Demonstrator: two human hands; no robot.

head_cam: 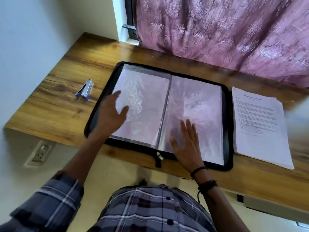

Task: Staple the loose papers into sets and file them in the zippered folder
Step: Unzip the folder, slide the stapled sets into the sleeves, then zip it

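Evidently little is done: the zippered folder [226, 124] lies unzipped and spread flat mid-desk [58, 101], a black fabric rim around glossy, crinkled clear sleeves [200, 97] that seem to hold no printed sheets. The loose papers [260, 128] sit as one white printed stack by the desk's right edge, just beside the folder; staples are too small to tell. The stapler [84, 89], slim metal with blue trim, lies toward the left edge. The left hand [110, 114] hovers open, fingers spread, over the left sleeve; the right hand [187, 144] rests flat on the right one.
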